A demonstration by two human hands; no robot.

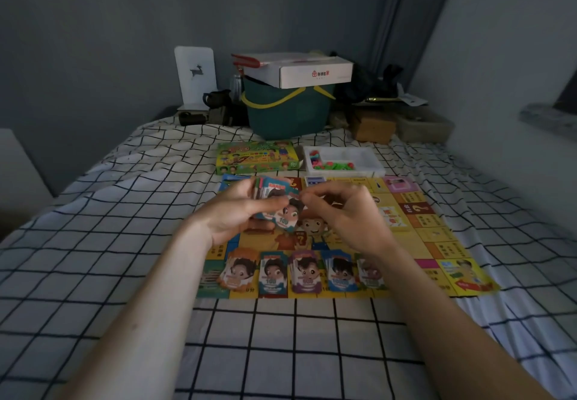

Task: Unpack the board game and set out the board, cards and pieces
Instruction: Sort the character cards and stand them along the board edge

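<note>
In the middle of the frame the left hand point(237, 212) holds a stack of cards point(274, 193), the fingers curled around it, and the right hand point(340, 212) pinches the top card point(285, 216) at its upper corner with thumb and forefinger. Both hands hover above the board point(415, 227), which lies unfolded on the checked sheet point(93, 243). Along the lower edge of the board stands a row of five card piles point(299, 271), each of a different colour. Above the board, the game box point(257, 157) lies to the left and a white tray point(343, 160) with coloured pieces point(327, 163) to the right. I judge that the step in hand is sorting the cards into piles by kind; the pieces seem not yet set out. The next move probably needs to pull the top card free without taking a second one, and to lay it on the pile of the same colour.
</note>
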